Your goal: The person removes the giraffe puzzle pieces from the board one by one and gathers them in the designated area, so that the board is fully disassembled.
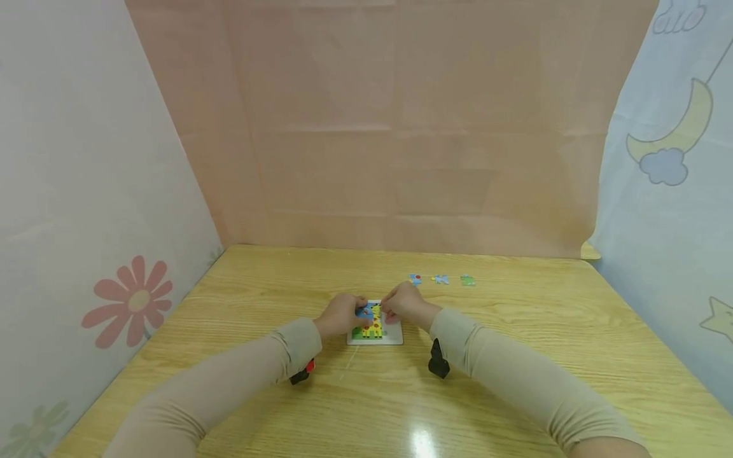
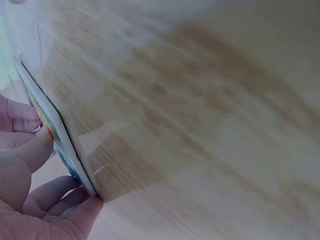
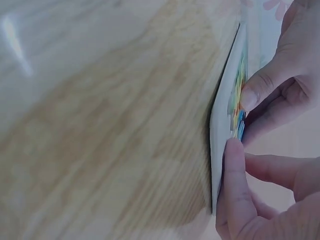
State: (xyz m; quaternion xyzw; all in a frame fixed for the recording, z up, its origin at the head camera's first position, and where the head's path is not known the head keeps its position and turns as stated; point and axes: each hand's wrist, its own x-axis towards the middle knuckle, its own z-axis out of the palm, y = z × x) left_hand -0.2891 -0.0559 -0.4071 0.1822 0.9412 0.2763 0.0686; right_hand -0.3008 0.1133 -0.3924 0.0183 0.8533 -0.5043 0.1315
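Head view: left hand, right hand grip puzzle, well inside table edges.

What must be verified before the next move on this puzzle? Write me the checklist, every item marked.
1. White rectangular puzzle tray steadied: ok, the bare left hand grips it.
2. Yellow, red-spotted giraffe picture in the tray: ok, left of the bare area.
3. Tray filled: not ok, its lower right area shows bare.
4. Loose pieces visible: ok, a blue piece with a red dot, a blue-and-yellow piece and a green piece lie beyond the tray.
5. Piece in the bare right hand: cannot tell, fingers block the view.
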